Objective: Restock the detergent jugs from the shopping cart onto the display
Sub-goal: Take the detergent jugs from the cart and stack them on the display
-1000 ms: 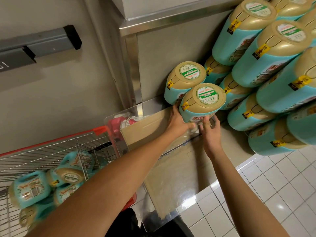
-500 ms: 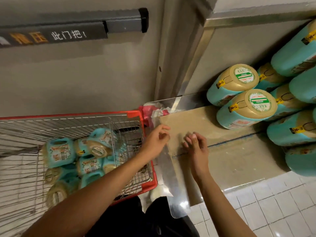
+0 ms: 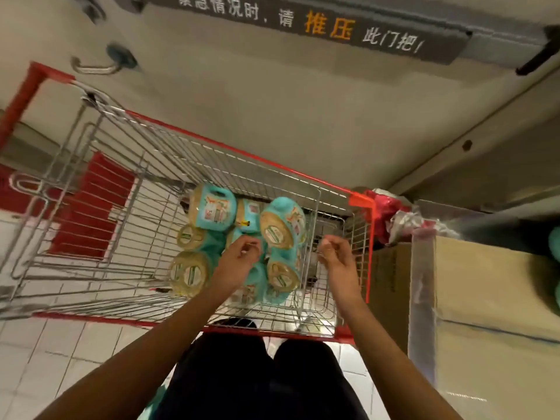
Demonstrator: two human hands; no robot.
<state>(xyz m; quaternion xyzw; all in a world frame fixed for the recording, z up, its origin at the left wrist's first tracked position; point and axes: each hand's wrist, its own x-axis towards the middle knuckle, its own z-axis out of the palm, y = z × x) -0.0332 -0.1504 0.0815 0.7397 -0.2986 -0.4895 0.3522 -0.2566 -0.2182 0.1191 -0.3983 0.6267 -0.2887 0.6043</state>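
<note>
Several teal detergent jugs [image 3: 216, 211] with tan bases lie piled in the red-framed wire shopping cart [image 3: 130, 189] below me. My left hand [image 3: 239, 257] hovers over the pile with fingers loosely curled, holding nothing. My right hand [image 3: 335, 253] hangs above the cart's right end, also loosely curled and empty. The display platform [image 3: 491, 286], covered in tan cardboard, lies at the right; only a teal sliver of a stocked jug [image 3: 556, 247] shows at the frame edge.
A grey emergency door with a push bar [image 3: 318, 28] and a lever handle [image 3: 100, 66] stands behind the cart. Crumpled red and clear plastic [image 3: 391, 216] sits between cart and platform. White floor tiles [image 3: 69, 359] lie at the lower left.
Both hands let go of the jug set on the display and swung left over the cart. The view turned from the display to the cart.
</note>
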